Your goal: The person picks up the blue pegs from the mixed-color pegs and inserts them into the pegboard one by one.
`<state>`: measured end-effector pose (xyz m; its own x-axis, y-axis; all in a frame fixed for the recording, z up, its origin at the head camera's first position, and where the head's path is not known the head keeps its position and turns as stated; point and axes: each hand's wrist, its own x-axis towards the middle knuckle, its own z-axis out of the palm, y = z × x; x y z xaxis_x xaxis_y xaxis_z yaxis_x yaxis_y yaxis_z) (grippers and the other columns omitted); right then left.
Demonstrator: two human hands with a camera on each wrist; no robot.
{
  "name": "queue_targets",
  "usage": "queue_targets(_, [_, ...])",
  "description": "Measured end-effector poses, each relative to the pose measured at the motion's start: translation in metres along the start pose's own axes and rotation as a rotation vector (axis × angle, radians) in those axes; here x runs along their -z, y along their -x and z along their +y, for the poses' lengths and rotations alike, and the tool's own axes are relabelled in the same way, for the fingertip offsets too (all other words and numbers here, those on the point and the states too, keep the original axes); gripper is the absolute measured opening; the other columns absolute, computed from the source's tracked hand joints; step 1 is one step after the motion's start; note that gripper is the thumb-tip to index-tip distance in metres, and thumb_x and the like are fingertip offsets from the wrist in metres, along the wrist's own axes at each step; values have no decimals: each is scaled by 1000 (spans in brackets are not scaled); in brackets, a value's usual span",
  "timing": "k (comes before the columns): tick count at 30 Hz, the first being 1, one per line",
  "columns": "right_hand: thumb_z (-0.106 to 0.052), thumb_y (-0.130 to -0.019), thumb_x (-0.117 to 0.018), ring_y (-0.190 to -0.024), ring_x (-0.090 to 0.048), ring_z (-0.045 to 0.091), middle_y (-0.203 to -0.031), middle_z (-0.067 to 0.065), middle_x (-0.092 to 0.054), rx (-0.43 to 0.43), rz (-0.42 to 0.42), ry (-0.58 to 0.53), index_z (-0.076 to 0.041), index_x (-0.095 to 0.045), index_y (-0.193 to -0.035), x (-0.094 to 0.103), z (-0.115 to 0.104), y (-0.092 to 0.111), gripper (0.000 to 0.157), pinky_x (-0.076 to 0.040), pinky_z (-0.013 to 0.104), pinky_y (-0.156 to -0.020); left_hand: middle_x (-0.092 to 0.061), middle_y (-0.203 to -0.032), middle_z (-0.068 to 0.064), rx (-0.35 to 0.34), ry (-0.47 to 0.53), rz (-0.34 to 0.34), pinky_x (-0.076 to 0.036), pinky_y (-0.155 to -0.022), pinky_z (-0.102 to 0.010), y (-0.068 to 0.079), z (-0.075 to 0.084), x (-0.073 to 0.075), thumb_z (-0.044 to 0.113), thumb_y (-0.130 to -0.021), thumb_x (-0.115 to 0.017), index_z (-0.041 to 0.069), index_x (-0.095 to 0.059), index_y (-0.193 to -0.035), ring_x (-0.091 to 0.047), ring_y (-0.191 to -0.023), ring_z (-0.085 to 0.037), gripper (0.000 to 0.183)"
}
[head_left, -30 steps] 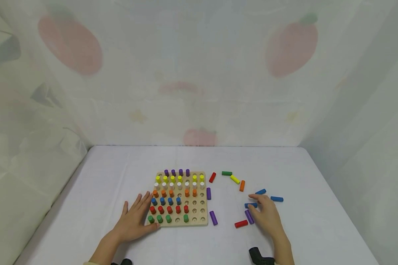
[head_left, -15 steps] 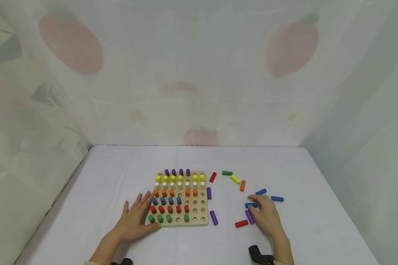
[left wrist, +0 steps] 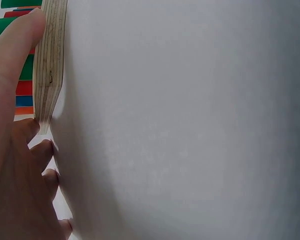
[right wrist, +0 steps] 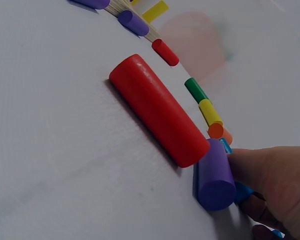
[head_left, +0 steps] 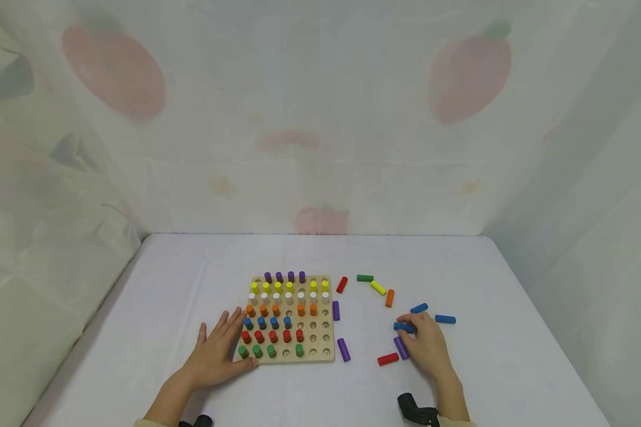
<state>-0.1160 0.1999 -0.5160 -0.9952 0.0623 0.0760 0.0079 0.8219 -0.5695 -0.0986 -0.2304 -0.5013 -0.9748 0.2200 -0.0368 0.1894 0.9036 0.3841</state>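
Note:
A wooden pegboard [head_left: 319,340] carries rows of coloured pegs, with some bare holes toward its right side. My left hand [head_left: 208,360] lies spread at the board's left edge, its thumb at the front corner. In the left wrist view that thumb presses against the board's layered side [left wrist: 50,60]. Between thumb and index finger, my right hand [head_left: 430,347] pinches a blue peg [head_left: 402,327], slightly tilted. A purple peg [right wrist: 215,172] lies just in front of those fingers and hides most of the blue one in the right wrist view. Beside it lies a red peg [right wrist: 157,110].
Two more blue pegs [head_left: 446,319] lie beyond the right hand. An orange peg [head_left: 390,298], a yellow peg [head_left: 378,287], a green peg [head_left: 365,278] and another red peg [head_left: 342,284] curve toward the board. Two purple pegs [head_left: 344,350] lie along its right side.
The right thumb and index finger have closed on the blue peg, which has tilted and shifted slightly away from me. The left hand and the board stay put.

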Motion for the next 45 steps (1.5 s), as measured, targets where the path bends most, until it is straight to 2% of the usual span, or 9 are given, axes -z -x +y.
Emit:
queue_targets(9, [-15, -82, -69, -78, -47, 16, -88, 4, -56, 0, 27, 1, -15, -69, -98, -2, 2, 0, 16, -44, 29, -69, -26, -151, -8, 7, 0, -3, -3, -101, -71, 0, 1, 1, 71, -66, -63, 15, -30, -145, -19, -138, -38, 102])
queue_targets(19, [-16, -84, -65, -79, -47, 15, -89, 3, -54, -4, 76, -38, -14, -67, -101, -1, 2, 0, 17, -45, 28, -69, -26, -151, -8, 15, 3, -12, -2, -101, -71, -1, 1, 1, 72, -65, -62, 16, -30, -145, -19, -138, -38, 103])
queue_targets(25, [-13, -84, -66, -86, -54, 17, -94, 3, -58, 35, 140, -74, -12, -65, -102, -5, -1, 1, 18, -50, 36, -76, -26, -151, -9, 15, 6, -15, -2, -101, -71, -1, 2, 2, 72, -66, -62, 15, -30, -145, -18, -138, -38, 102])
queue_targets(31, [-12, -85, -64, -93, -54, 19, -98, 3, -60, 49, 135, -113, -11, -64, -105, -5, -8, 0, 20, -49, 39, -82, -27, -151, -9, 8, 10, -6, -2, -101, -71, 0, 2, 2, 71, -66, -63, 15, -31, -145, -19, -138, -38, 102])
queue_targets(36, [-15, -87, -62, -94, -54, 17, -103, 1, -61, 19, 104, -122, -12, -60, -110, -7, -16, -3, 23, -49, 36, -81, -26, -151, -9, 8, 16, -4, -2, -101, -71, 0, 1, 0, 71, -65, -63, 15, -31, -145, -18, -138, -38, 102])
queue_targets(45, [-15, -86, -63, -86, -57, 11, -104, -2, -63, 53, 129, -149, -15, -59, -109, -16, -30, -5, 24, -48, 26, -69, -26, -151, -9, 0, 15, 6, -2, -101, -71, 0, -2, -2, 71, -66, -63, 16, -30, -145, -18, -138, -39, 102])
